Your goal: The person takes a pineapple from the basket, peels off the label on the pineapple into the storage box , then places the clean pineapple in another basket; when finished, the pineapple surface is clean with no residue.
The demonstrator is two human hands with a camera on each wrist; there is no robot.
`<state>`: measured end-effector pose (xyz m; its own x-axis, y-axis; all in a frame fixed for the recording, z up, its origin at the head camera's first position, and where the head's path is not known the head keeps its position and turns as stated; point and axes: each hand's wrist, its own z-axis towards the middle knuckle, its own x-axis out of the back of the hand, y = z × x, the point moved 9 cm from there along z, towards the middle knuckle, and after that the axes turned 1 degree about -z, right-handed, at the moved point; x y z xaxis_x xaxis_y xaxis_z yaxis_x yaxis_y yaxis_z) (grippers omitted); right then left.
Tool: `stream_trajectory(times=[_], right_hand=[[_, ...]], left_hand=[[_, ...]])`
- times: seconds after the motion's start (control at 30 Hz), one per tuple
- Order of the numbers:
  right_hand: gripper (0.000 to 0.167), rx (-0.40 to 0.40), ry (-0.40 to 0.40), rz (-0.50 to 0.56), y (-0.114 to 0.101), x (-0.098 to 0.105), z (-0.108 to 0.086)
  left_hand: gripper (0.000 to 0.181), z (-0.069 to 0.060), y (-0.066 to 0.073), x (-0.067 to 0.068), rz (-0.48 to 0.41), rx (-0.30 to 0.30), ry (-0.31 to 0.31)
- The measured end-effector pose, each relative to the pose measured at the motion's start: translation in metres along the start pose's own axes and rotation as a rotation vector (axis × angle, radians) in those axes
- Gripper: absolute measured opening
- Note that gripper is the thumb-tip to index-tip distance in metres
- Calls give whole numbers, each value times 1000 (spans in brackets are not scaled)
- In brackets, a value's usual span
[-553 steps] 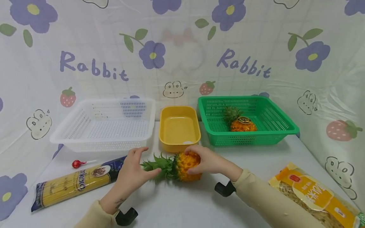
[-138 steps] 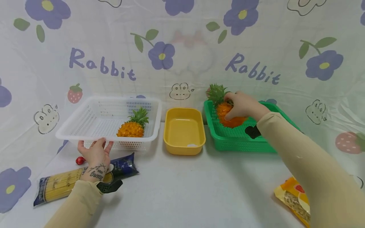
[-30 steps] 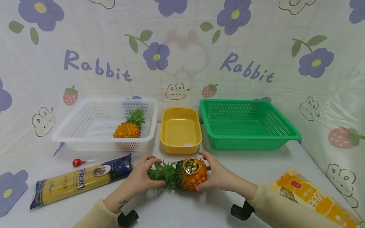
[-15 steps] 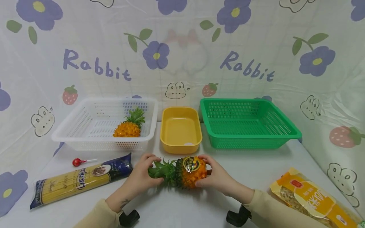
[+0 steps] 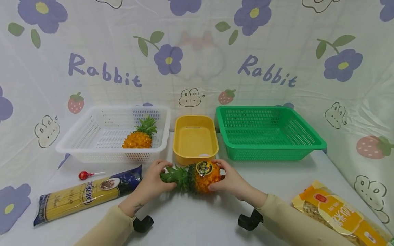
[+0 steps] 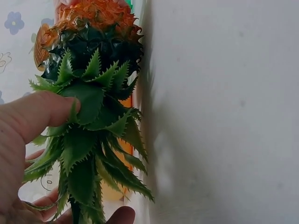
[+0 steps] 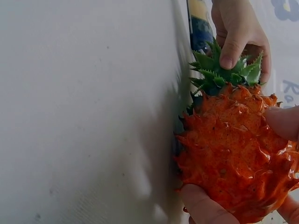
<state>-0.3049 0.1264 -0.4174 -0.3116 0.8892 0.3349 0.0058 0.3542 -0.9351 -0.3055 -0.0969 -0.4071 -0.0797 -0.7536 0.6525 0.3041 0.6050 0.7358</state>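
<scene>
A pineapple (image 5: 205, 184) with spiky orange skin, a green leafy crown and a black-and-gold label lies sideways in front of the yellow bin (image 5: 184, 158). My left hand (image 5: 152, 182) holds it by the crown leaves (image 6: 86, 144), the thumb pressing on a leaf in the left wrist view. At the opposite end my right hand (image 5: 235, 182) grips the orange body (image 7: 233, 144) with thumb and fingers spread round it. Whether the pineapple touches the table is unclear. A second pineapple (image 5: 137, 140) rests inside the white basket (image 5: 107, 150).
The green basket (image 5: 274, 147) stands at the back right. On the left lie a spaghetti packet (image 5: 83, 196) and a red lollipop (image 5: 83, 175). An orange-yellow bag (image 5: 338, 215) of dry pieces lies at the right. A printed curtain (image 5: 200, 61) hangs behind the baskets.
Over the last second both hands have shifted the pineapple slightly away from me, towards the yellow bin, and the right hand has closed round its body. Earlier the right hand held a pineapple over the green basket.
</scene>
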Motion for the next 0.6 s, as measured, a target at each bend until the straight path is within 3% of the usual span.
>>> stream_trajectory(times=[0.6], right_hand=[[83,7,-28,17,-1,2,5]], left_hand=[[53,8,-2,0,25,-39,25]])
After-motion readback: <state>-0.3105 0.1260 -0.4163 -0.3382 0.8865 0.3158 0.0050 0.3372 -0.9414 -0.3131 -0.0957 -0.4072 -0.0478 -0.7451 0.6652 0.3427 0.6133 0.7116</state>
